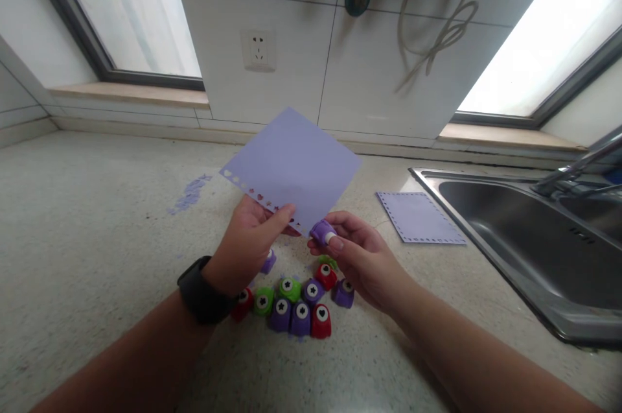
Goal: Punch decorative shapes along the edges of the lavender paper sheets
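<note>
A lilac sheet of paper [296,157] is pinched in my left hand [255,231], thumb on top, held above the counter. Small cut-out shapes, hearts among them, run along its lower left edge. My right hand [359,247] grips a purple craft punch [321,231], its thumb at the white button. The punch sits at the sheet's near corner; whether paper is in its slot I cannot tell. Below my hands stand several more punches: a red punch [321,321], a green punch [289,288] and a purple punch [280,314] among them. My left hand partly hides another purple punch [267,262].
Lilac paper with punched edges [420,218] lies right, beside the steel sink [490,205]. A scatter of lilac paper bits [190,194] is on the counter [97,238] at left. Behind, the tiled wall bears a socket [258,48] and a loose cable [444,37].
</note>
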